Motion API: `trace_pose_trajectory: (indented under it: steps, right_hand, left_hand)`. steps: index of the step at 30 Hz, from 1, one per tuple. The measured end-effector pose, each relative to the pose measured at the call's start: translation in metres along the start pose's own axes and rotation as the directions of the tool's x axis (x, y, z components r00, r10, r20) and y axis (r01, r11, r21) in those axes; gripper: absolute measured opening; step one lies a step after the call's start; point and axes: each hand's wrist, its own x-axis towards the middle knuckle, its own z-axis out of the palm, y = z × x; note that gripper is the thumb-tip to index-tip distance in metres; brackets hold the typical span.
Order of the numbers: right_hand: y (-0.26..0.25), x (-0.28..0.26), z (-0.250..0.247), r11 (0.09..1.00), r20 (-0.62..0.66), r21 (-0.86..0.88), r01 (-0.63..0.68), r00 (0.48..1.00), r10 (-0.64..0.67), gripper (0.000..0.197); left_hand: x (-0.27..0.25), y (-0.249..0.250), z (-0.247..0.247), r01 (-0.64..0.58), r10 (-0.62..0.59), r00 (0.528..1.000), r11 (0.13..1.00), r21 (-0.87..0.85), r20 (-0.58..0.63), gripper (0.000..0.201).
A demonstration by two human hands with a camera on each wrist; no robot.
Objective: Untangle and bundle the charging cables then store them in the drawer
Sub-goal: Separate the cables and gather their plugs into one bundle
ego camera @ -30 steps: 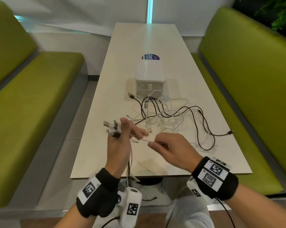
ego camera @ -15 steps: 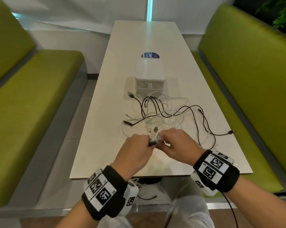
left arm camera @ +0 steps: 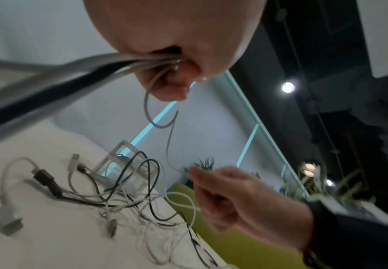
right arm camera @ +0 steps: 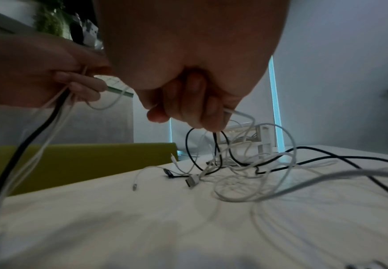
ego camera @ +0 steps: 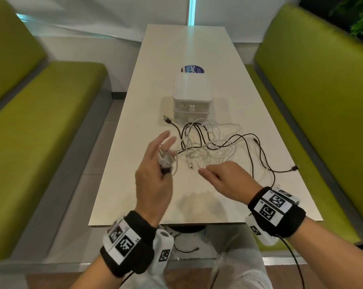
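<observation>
The left hand [ego camera: 153, 174] clamps its fingers on the plug ends. The right hand [ego camera: 228, 180] pinches one thin white cable [left arm camera: 170, 145] running sideways between them. The black and white cable tangle [ego camera: 214, 147] lies just ahead on the pale worktop [ego camera: 134, 201].

**Lighting and Image Quality**

The head view is showing bright, even light; soft shadows are falling on the table [ego camera: 197, 205] under the hands. Straight edges are bowing toward the frame borders. Both wrist views are rendering dimmer and grainier. Motion blur is smearing the cables [left arm camera: 50, 76] at the left wrist view's upper left. Ceiling lamps [left arm camera: 288, 87] are glaring there at right.
</observation>
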Motion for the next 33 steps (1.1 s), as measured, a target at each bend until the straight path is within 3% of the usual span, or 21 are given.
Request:
trace_pose_trajectory:
  steps: [2,5,7,9,11,13,14,17,19,22,24,26,30,33]
  right_hand:
    - [-0.007,-0.001,-0.002,0.999,0.004,0.019,0.036,0.999,-0.036,0.044]
    - [-0.013,-0.005,-0.004,0.988,-0.015,0.053,0.144,0.990,-0.144,0.037]
    - [-0.011,-0.006,-0.006,0.982,-0.033,0.062,0.176,0.984,-0.174,0.041]
    - [-0.007,-0.005,-0.007,0.980,-0.045,0.060,0.187,0.982,-0.185,0.033]
    - [-0.002,-0.003,-0.008,0.983,-0.047,0.036,0.182,0.983,-0.180,0.033]
    - [0.006,0.000,-0.008,0.985,-0.064,0.034,0.167,0.984,-0.165,0.040]
    - [0.010,0.002,-0.008,0.987,-0.078,0.045,0.153,0.986,-0.150,0.044]
    - [0.022,0.010,-0.007,0.993,-0.081,0.058,0.102,0.992,-0.098,0.049]
    - [0.020,0.014,-0.006,0.997,-0.053,0.042,0.065,0.997,-0.063,0.045]
    - [0.010,0.019,-0.007,0.996,-0.029,0.091,0.013,1.000,-0.010,0.039]
    - [0.004,0.022,-0.008,0.997,-0.011,0.081,-0.013,1.000,0.014,0.039]
    - [0.000,0.024,-0.008,0.999,-0.011,0.050,-0.010,1.000,0.011,0.041]
    - [-0.006,0.020,-0.008,0.994,-0.023,0.061,0.096,0.995,-0.095,0.027]
    - [-0.006,0.016,-0.007,0.984,-0.026,0.085,0.158,0.987,-0.156,0.035]
  left_hand:
    - [-0.007,-0.006,0.011,-0.077,0.080,0.983,0.997,-0.026,0.167,0.043]
    - [-0.011,-0.015,0.022,-0.122,-0.002,0.897,0.960,0.252,0.442,0.049]
    - [-0.009,-0.014,0.025,-0.146,-0.114,0.853,0.885,0.441,0.510,0.031]
    - [-0.007,-0.012,0.023,-0.131,-0.157,0.851,0.860,0.493,0.502,0.011]
    - [-0.008,-0.014,0.018,-0.044,-0.146,0.898,0.909,0.414,0.416,0.017]
    - [-0.003,-0.014,0.008,0.139,-0.192,0.960,0.958,0.249,0.203,0.030]
    - [0.003,-0.015,0.002,0.226,-0.239,0.968,0.961,0.159,0.070,0.032]
    - [0.021,-0.027,-0.013,0.394,-0.390,0.895,0.919,-0.027,-0.217,0.029]
    - [0.027,-0.030,-0.014,0.346,-0.330,0.919,0.937,0.040,-0.218,0.025]
    - [0.019,-0.024,0.001,0.108,-0.096,0.993,0.973,0.205,-0.071,0.029]
    - [0.012,-0.021,0.010,-0.058,0.051,0.998,0.980,0.189,0.037,0.049]
    - [0.005,-0.022,0.019,-0.179,0.156,0.973,0.976,0.125,0.172,0.063]
    - [0.001,-0.024,0.033,-0.181,0.078,0.916,0.956,0.232,0.394,0.071]
    - [0.006,-0.026,0.033,-0.184,-0.004,0.923,0.873,0.451,0.384,0.035]
